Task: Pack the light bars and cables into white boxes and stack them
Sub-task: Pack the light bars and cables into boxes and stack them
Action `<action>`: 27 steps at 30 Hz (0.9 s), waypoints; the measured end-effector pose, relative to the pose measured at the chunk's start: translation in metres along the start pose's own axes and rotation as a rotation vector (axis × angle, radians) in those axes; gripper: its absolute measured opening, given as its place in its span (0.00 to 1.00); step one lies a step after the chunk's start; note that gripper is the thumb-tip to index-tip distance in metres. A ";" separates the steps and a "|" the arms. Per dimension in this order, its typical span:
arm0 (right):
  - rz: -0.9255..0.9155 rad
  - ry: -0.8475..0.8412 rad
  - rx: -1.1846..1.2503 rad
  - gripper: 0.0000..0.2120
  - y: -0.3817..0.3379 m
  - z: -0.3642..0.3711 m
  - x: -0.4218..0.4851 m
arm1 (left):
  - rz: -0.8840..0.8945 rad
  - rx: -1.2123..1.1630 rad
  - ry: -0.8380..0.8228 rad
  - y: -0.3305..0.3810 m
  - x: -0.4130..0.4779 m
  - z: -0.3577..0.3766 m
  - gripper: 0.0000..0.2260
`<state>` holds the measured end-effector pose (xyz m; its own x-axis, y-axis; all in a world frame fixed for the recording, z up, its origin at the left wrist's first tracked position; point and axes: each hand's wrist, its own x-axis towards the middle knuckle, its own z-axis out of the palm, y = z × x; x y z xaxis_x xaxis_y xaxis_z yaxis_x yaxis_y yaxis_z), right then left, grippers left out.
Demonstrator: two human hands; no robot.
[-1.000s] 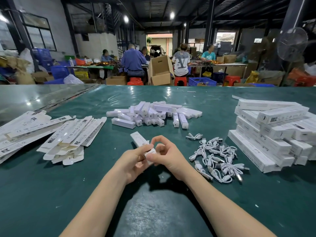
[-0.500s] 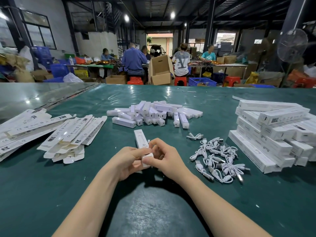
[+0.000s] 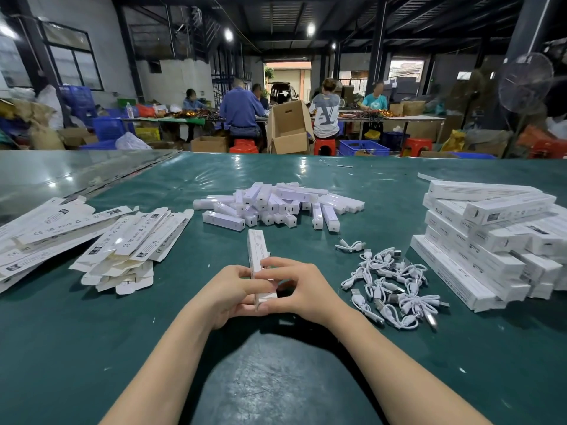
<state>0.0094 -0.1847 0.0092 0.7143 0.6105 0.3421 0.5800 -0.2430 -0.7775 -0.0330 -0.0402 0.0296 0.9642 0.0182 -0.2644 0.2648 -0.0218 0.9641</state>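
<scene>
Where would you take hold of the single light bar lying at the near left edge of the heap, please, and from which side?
Probably its left half, pinched across the two long sides from above. The light bar lies flat on the green table. Its near side and left end are clear, while its right end sits close to the heap of light bars.

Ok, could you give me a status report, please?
Left hand and right hand grip white box, near end. Cable pile lies right, clear of it.
</scene>
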 end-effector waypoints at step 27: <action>0.352 0.336 0.783 0.37 0.006 -0.010 0.009 | 0.042 0.058 -0.299 0.007 -0.010 0.007 0.15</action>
<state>0.0234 -0.1885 0.0128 0.9466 0.3172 0.0583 -0.0353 0.2816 -0.9589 -0.0408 -0.0470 0.0390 0.9330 -0.2783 -0.2281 0.2162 -0.0732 0.9736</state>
